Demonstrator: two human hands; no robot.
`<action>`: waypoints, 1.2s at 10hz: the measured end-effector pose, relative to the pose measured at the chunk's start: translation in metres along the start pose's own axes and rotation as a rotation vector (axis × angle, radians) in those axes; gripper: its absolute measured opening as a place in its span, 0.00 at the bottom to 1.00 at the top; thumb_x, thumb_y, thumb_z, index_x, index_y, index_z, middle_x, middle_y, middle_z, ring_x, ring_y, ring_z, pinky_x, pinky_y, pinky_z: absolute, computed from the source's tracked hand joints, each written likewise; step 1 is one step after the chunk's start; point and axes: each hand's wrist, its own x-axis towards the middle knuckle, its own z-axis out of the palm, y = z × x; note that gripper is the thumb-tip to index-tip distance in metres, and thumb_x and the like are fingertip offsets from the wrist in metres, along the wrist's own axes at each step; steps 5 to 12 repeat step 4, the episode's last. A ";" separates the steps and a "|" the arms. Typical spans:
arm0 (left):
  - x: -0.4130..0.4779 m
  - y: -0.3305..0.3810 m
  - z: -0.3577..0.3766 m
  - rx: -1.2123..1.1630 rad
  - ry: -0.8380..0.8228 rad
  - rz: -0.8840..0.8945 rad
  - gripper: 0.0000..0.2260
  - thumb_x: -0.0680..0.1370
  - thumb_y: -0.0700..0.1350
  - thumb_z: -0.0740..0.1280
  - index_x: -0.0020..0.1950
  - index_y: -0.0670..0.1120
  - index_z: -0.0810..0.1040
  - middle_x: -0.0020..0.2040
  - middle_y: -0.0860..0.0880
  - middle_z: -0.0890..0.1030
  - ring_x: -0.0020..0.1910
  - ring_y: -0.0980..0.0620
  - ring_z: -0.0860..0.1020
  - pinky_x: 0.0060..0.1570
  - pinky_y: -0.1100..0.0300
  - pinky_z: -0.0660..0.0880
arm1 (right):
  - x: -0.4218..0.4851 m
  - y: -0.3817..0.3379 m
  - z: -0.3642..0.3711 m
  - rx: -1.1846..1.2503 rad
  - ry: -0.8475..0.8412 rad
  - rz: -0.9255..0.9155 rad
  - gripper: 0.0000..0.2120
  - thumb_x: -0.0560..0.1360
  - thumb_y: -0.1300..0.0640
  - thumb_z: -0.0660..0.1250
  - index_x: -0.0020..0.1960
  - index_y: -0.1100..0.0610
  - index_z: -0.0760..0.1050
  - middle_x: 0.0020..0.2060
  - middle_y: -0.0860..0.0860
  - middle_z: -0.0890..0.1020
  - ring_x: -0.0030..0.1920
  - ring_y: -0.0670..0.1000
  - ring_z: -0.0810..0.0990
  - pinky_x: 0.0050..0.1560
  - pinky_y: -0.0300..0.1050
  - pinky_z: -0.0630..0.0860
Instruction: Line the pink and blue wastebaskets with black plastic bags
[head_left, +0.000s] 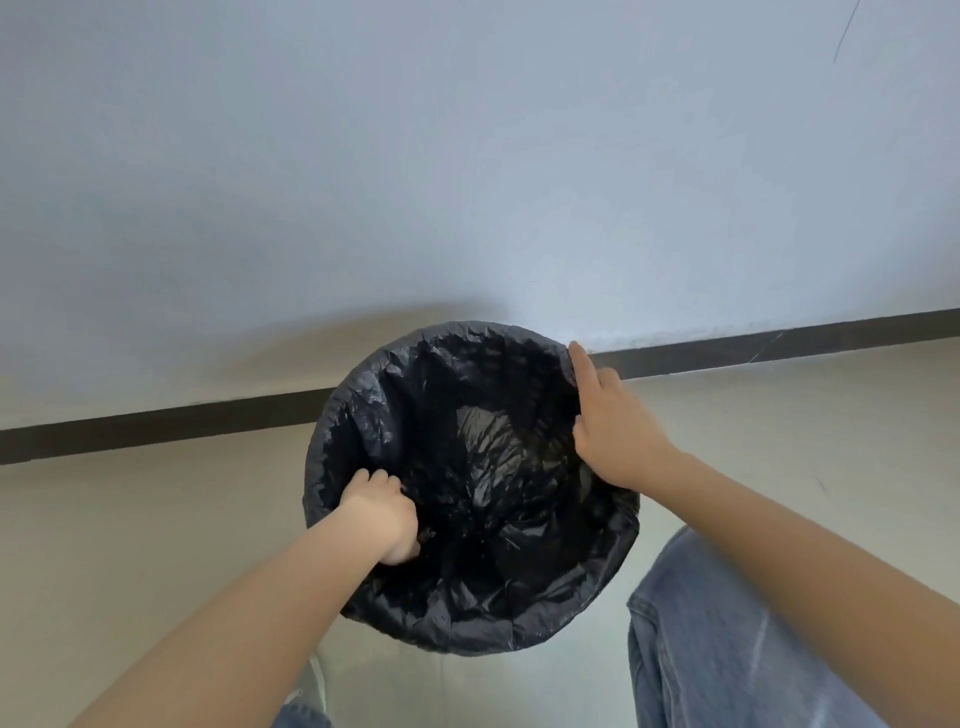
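Note:
A round wastebasket stands on the floor by the wall, fully wrapped by a crinkled black plastic bag (467, 467) folded over its rim, so the basket's colour is hidden. My left hand (382, 512) is inside the near-left part of the opening, fingers curled into the bag's plastic at the rim. My right hand (610, 431) rests on the right rim, forefinger stretched along the folded edge toward the wall, the other fingers tucked against the plastic. No second basket is in view.
A pale wall with a dark baseboard (156, 423) runs right behind the basket. Beige floor (130, 545) lies on both sides. My jeans-clad right leg (727, 649) is close at the lower right, and a shoe (311, 680) shows at the bottom.

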 end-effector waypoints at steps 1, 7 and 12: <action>-0.005 0.007 -0.008 -0.051 -0.051 0.014 0.25 0.79 0.57 0.55 0.71 0.44 0.67 0.71 0.43 0.68 0.69 0.43 0.65 0.67 0.52 0.61 | 0.015 0.000 0.000 0.232 0.019 0.078 0.15 0.77 0.63 0.56 0.62 0.58 0.61 0.43 0.58 0.76 0.39 0.58 0.75 0.35 0.50 0.71; -0.041 -0.038 -0.028 -0.592 0.207 0.072 0.21 0.80 0.51 0.57 0.72 0.49 0.67 0.69 0.49 0.73 0.65 0.50 0.73 0.64 0.59 0.70 | 0.024 0.017 -0.018 0.497 -0.161 0.115 0.17 0.76 0.54 0.63 0.62 0.58 0.65 0.50 0.53 0.78 0.49 0.56 0.77 0.50 0.51 0.73; -0.041 -0.038 -0.028 -0.592 0.207 0.072 0.21 0.80 0.51 0.57 0.72 0.49 0.67 0.69 0.49 0.73 0.65 0.50 0.73 0.64 0.59 0.70 | 0.024 0.017 -0.018 0.497 -0.161 0.115 0.17 0.76 0.54 0.63 0.62 0.58 0.65 0.50 0.53 0.78 0.49 0.56 0.77 0.50 0.51 0.73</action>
